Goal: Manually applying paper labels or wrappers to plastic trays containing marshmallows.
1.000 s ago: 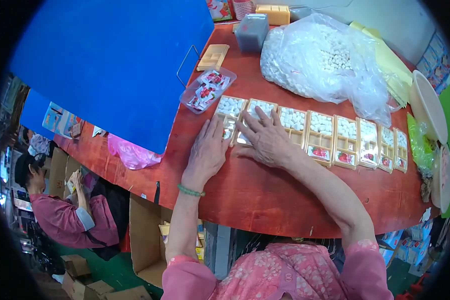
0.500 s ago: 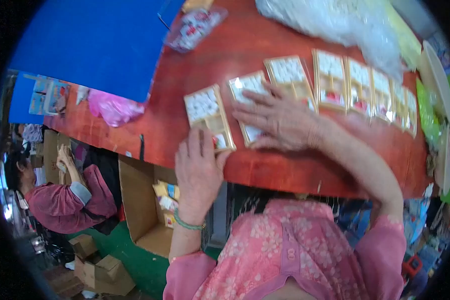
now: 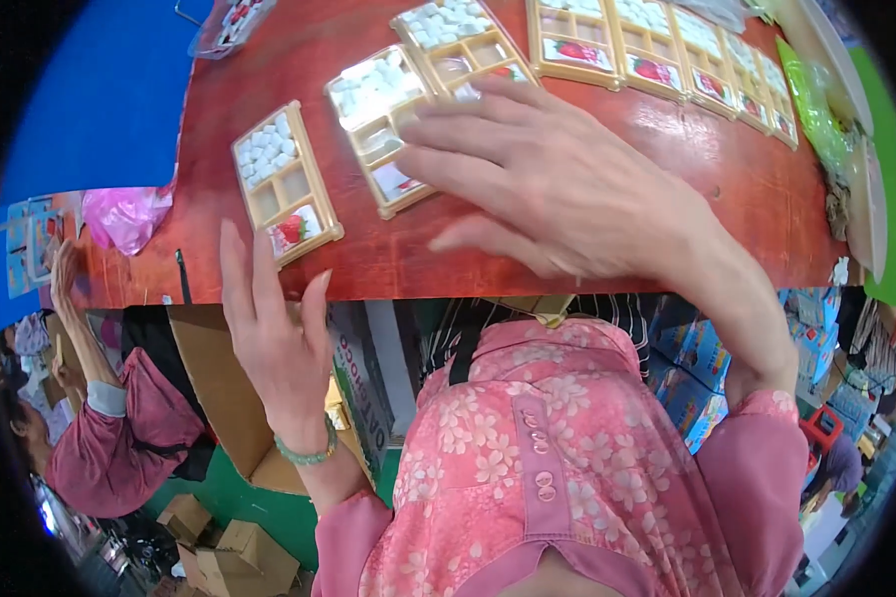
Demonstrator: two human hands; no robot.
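Observation:
At the left of the row lies a beige compartment tray (image 3: 304, 191) with white pellets at its far end and a strawberry picture at its near end. My left hand (image 3: 281, 333), fingers spread and holding nothing, hovers by that near end at the table edge. A second such tray (image 3: 363, 99) lies to its right. My right hand (image 3: 567, 189) reaches over the second tray's right side with fingers outstretched, hiding part of it. Whether the fingertips touch it I cannot tell. A third tray (image 3: 458, 45) lies beyond the fingers.
Several more trays (image 3: 657, 70) stand side by side at the far right on the red table (image 3: 727, 199). A blue board (image 3: 90, 99) and a pink plastic bag (image 3: 124, 217) are at the left. Below the edge is a cardboard box (image 3: 204, 383); a co-worker (image 3: 119, 438) sits left.
The view has shifted, so the trays appear farther left and up. My left hand has come off the leftmost tray and its fingers have spread. My right hand remains over the second tray.

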